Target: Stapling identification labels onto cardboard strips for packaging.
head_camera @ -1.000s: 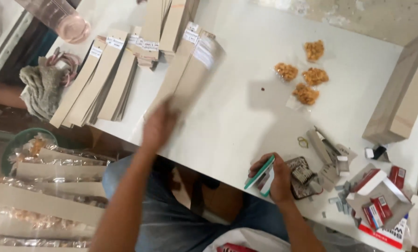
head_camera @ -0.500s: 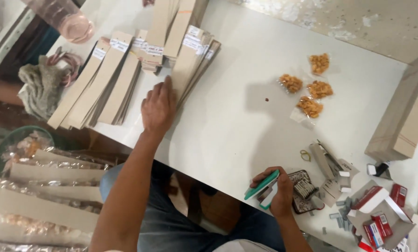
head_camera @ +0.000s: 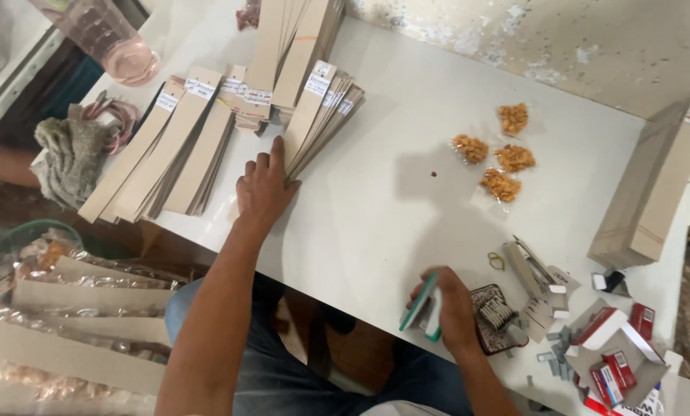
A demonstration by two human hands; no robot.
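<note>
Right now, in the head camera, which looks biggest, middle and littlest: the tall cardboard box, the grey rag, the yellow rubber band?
1. Cardboard box, the biggest.
2. Grey rag, clearly smaller than the box.
3. Rubber band, tiny beside both.
All three lie on the same table, so nearness hardly changes the order.

snack packets (head_camera: 493, 158), grey cloth (head_camera: 72, 150), pink tumbler (head_camera: 102, 35)

We are seeing tan card strips (head_camera: 326, 115) lying fanned flat; a green-white stapler (head_camera: 423, 308) is tilting upright.
</note>
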